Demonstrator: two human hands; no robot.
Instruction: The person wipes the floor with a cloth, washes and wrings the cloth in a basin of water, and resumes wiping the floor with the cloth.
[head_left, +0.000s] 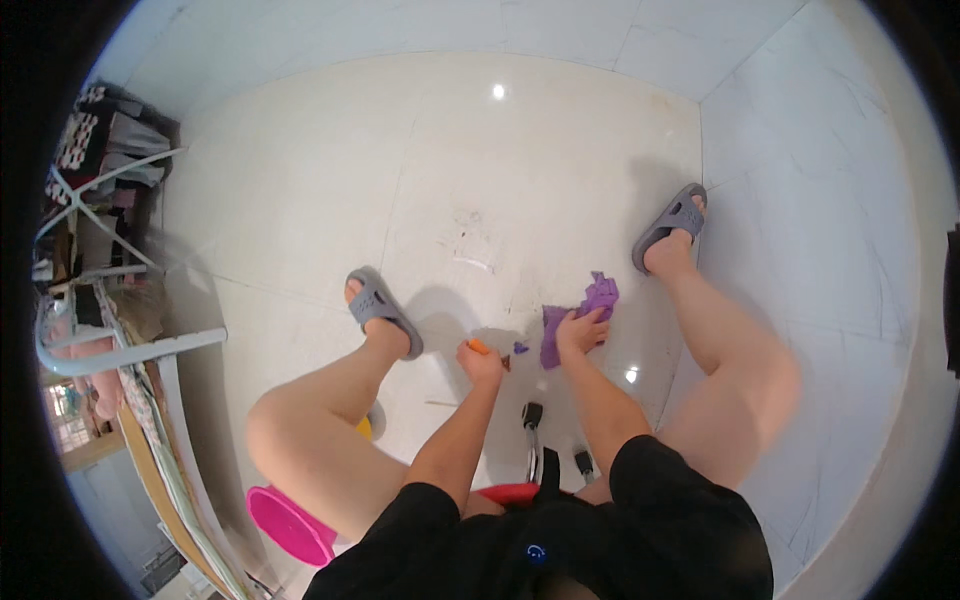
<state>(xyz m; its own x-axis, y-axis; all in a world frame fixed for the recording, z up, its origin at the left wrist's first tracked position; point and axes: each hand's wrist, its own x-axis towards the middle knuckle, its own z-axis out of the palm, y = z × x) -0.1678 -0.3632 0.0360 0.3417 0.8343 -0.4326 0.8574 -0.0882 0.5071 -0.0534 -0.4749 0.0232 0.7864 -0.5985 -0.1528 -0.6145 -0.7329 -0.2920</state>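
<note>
My left hand (481, 365) is closed around an orange-handled tool (478, 346), just above the pale floor tiles (322, 172). Its small brownish end pokes out by my fingers; the exact kind of tool is hard to tell. Resting on a crumpled purple cloth (553, 330), my right hand (582, 332) presses it to the floor with fingers curled into it. Between both hands lies a small purple-blue scrap (520, 347). Farther ahead, dark specks of dirt (472, 232) mark a tile.
Grey slippers (384, 311) are on my feet, the right one (670, 225) against the marbled wall (810, 247). Below me are a red seat (510, 493) and metal legs with black feet (532, 414). At left stand a pink plastic basin (289, 525) and a white metal rack (150, 352) with fabrics.
</note>
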